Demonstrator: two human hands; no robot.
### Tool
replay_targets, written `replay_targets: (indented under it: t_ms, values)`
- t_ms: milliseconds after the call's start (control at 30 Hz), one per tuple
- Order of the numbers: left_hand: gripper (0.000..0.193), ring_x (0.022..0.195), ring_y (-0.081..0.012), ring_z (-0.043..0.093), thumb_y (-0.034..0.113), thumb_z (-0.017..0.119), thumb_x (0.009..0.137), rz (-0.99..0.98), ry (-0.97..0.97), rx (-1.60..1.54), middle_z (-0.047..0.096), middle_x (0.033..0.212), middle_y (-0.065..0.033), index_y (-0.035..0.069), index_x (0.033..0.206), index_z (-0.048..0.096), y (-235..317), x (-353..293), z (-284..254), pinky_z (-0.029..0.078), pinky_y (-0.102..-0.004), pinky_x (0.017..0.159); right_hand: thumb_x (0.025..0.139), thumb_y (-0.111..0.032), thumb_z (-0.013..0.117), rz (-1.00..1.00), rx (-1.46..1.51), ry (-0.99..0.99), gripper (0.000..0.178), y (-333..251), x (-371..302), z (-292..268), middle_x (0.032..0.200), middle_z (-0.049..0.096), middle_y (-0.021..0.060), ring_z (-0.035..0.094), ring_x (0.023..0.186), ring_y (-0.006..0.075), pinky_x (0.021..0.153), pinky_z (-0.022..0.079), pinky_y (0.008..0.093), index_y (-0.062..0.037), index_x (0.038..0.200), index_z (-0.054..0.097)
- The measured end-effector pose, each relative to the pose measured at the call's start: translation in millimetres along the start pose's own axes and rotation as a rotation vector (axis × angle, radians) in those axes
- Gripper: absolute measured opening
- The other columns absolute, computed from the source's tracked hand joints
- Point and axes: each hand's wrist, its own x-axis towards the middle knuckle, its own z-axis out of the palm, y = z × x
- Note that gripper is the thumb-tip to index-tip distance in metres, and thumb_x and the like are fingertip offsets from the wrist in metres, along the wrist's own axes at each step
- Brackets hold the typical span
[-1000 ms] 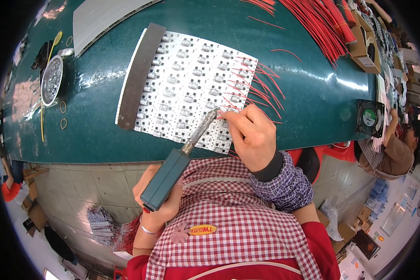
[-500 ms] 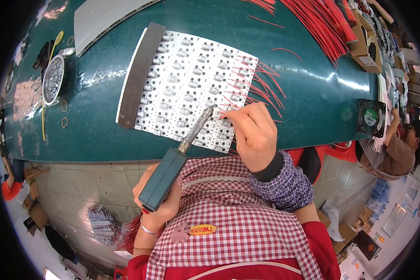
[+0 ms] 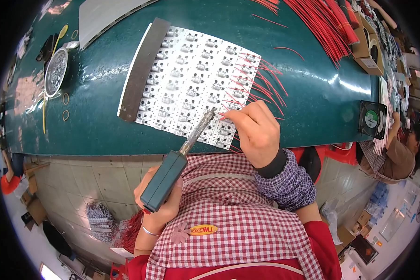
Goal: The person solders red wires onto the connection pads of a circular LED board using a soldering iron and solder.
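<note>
My left hand (image 3: 171,205) is closed round the green body of a soldering iron (image 3: 163,181). Its metal shaft slants up and right, and the tip is over the white circuit board panel (image 3: 181,84), close to my right fingertips. Whether the tip touches the board I cannot tell. My right hand (image 3: 258,135) pinches the end of a short red wire (image 3: 222,115) at the panel's lower right. Rows of small components cover the panel, and a dark strip (image 3: 142,74) lies along its left side. Several red wires (image 3: 271,84) stick out from its right edge.
On the green table (image 3: 95,126), a metal bowl (image 3: 56,72) stands at the left by rubber bands (image 3: 66,115). Bundled red wires (image 3: 319,35) and a cardboard box (image 3: 367,49) are at the far right. A small black fan (image 3: 372,120) is near the right edge; a co-worker (image 3: 399,156) sits beyond.
The table and panel sit slightly higher in the picture. My right hand has shifted a little to the right and up relative to the picture; both hands keep their grips.
</note>
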Motion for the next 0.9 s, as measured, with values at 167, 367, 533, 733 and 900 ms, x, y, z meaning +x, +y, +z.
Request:
replay_targets:
  t_ms: [167, 367, 533, 733, 900]
  values:
    - [0.023, 0.077, -0.0288, 0.071, -0.006, 0.075, 0.073, 0.031, 0.017, -0.020, 0.071, 0.095, -0.0165, -0.004, 0.097, 0.073, 0.7, 1.0, 2.3, 0.057, -0.0335, 0.067, 0.075, 0.010, 0.071, 0.014, 0.016, -0.016, 0.024, 1.0, 1.1, -0.8, 0.077, 0.056, 0.0077, 0.057, 0.073, 0.0256, 0.062, 0.047, 0.0363, -0.0035, 0.095, 0.073]
    - [0.021, 0.072, -0.0284, 0.069, -0.007, 0.074, 0.072, 0.055, 0.020, -0.007, 0.068, 0.089, -0.0148, -0.004, 0.092, 0.071, 8.9, 7.6, 2.6, 0.055, -0.0332, 0.064, 0.076, 0.009, 0.070, 0.000, 0.002, -0.047, 0.021, 0.2, 4.9, -4.3, 0.076, 0.056, 0.0073, 0.057, 0.072, 0.0258, 0.063, 0.047, 0.0370, -0.0033, 0.093, 0.072]
    - [0.019, 0.068, -0.0279, 0.067, -0.007, 0.073, 0.071, 0.054, 0.014, 0.002, 0.067, 0.086, -0.0137, -0.003, 0.089, 0.071, 11.3, 9.1, 2.5, 0.054, -0.0330, 0.061, 0.077, 0.008, 0.070, -0.008, -0.026, -0.070, 0.020, -0.2, 6.0, -5.3, 0.076, 0.055, 0.0071, 0.056, 0.072, 0.0260, 0.064, 0.047, 0.0377, -0.0038, 0.093, 0.072]
    - [0.020, 0.069, -0.0276, 0.067, -0.007, 0.074, 0.071, 0.056, 0.005, 0.005, 0.068, 0.087, -0.0141, -0.003, 0.091, 0.071, -3.8, -3.9, 1.6, 0.054, -0.0330, 0.061, 0.077, 0.007, 0.071, -0.002, -0.026, -0.062, 0.020, -1.7, 6.2, -5.6, 0.075, 0.055, 0.0069, 0.057, 0.072, 0.0260, 0.063, 0.047, 0.0378, -0.0041, 0.093, 0.073]
    - [0.024, 0.073, -0.0283, 0.070, -0.006, 0.075, 0.073, 0.008, 0.036, -0.037, 0.070, 0.092, -0.0155, -0.003, 0.096, 0.072, -2.1, -4.8, 0.3, 0.055, -0.0335, 0.063, 0.077, 0.008, 0.071, -0.002, -0.027, -0.054, 0.020, -2.5, 5.7, -4.4, 0.075, 0.055, 0.0068, 0.057, 0.072, 0.0257, 0.063, 0.047, 0.0377, -0.0041, 0.093, 0.073]
